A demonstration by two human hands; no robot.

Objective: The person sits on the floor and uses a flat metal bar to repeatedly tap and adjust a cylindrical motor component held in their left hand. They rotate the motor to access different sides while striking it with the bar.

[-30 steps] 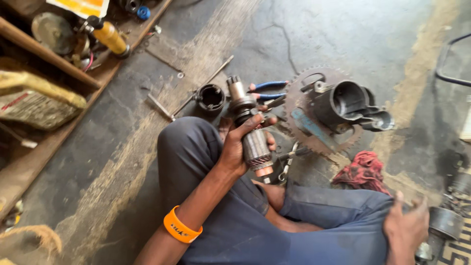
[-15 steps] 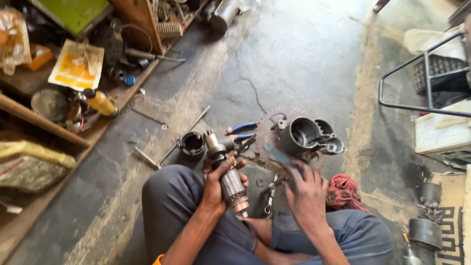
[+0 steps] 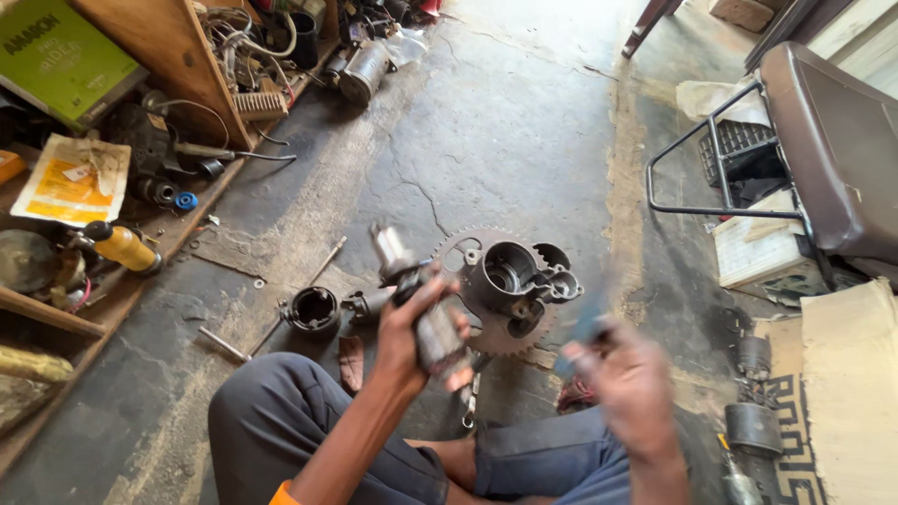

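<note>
Since half a second ago the right hand has lifted off the floor parts and now hovers, blurred, closed on a blue-handled tool, as far as can be told. One left hand stays wrapped around one greasy grey metal motor armature, raised over the knees. It looks heavy, stiff and slippery; its ribbed core gives the surest hold. One toothed gear housing and one black ring cup lie on the floor.

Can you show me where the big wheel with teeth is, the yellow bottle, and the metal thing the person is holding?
Toothed wheel (image 3: 505, 340): head view, on its lower toothed rim.
Yellow bottle (image 3: 126, 248): head view, on its yellow body.
Metal motor part (image 3: 436, 339): head view, on the cylinder in the left hand (image 3: 404, 327).
</note>
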